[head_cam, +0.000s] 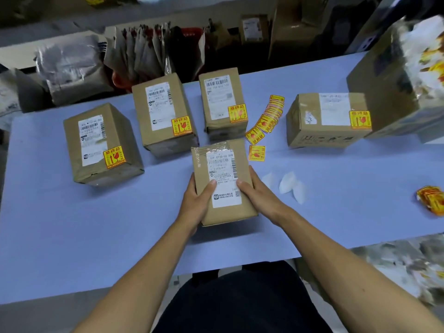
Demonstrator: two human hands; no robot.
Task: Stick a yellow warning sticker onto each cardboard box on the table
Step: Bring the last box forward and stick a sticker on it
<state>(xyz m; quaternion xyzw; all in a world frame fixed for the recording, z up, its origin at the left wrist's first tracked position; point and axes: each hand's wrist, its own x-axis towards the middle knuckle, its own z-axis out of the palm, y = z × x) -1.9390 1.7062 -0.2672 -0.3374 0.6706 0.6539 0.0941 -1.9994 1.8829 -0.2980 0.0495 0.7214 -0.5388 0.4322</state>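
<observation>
A cardboard box [222, 164] with a white shipping label and no yellow sticker sits on the table in front of me. My left hand [198, 203] grips its left side, thumb on top. My right hand [258, 193] grips its right side, thumb on the label. Several other boxes each carry a yellow warning sticker: one at the left [101, 143], one behind it [163, 116], one at the centre back [223, 102], one at the right [324, 118]. Loose yellow stickers [266, 121] lie fanned out between the centre and right boxes, one [257, 153] right beside the held box.
White peeled backing papers [292, 186] lie right of my right hand. More yellow stickers [432, 199] sit at the table's right edge. A large carton [389, 75] stands at the far right. Bags and parcels are piled behind the blue table [72, 224].
</observation>
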